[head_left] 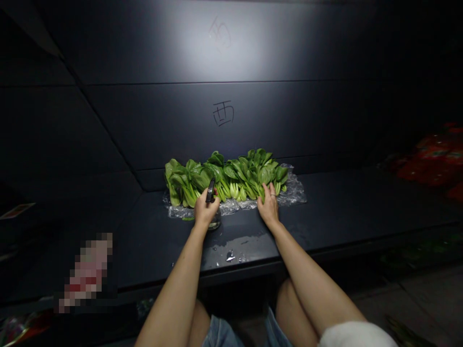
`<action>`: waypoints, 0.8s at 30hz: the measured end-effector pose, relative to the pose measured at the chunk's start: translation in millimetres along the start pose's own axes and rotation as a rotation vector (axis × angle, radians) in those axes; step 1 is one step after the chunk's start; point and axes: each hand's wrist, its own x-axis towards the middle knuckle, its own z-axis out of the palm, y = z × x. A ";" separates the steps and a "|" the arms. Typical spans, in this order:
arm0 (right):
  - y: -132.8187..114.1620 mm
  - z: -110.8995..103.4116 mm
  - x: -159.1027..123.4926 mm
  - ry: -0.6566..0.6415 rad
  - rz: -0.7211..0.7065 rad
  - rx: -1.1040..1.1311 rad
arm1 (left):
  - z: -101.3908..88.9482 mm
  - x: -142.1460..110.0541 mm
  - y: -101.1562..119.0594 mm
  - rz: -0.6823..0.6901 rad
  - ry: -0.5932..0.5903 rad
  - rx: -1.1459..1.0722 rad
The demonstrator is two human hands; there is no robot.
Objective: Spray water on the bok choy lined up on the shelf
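My left hand (pixel 206 209) is closed round a spray bottle with a black trigger head (pixel 210 190); part of its clear body shows below my fingers. In front of both hands lies a row of leafy green bok choy (pixel 237 174), stems toward me and leaves toward the back panel. Under the bok choy is crumpled clear plastic wrap (pixel 295 189). My right hand (pixel 268 206) rests at the right part of the row, its fingers apart and touching the stems.
Drops and a puddle of water (pixel 230 255) wet the dark shelf (pixel 325 212) near its front edge. A dark panel with a written character (pixel 223 113) rises behind. Red packages (pixel 437 156) lie far right; a blurred-out patch (pixel 88 272) covers something at left.
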 end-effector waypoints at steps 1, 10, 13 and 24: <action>0.1 0.0 0.0 0.003 -0.004 0.005 | 0.8 -0.4 0.9 0.001 -0.003 -0.004; -0.2 -12.9 3.9 0.012 0.075 -0.161 | 6.4 -6.2 12.2 0.012 -0.026 0.016; 0.8 -17.2 3.9 -0.066 0.063 -0.222 | 6.6 -6.7 13.6 0.013 -0.031 0.032; -2.9 -9.0 13.8 -0.001 0.107 -0.037 | 11.4 -4.4 9.5 0.052 -0.070 0.022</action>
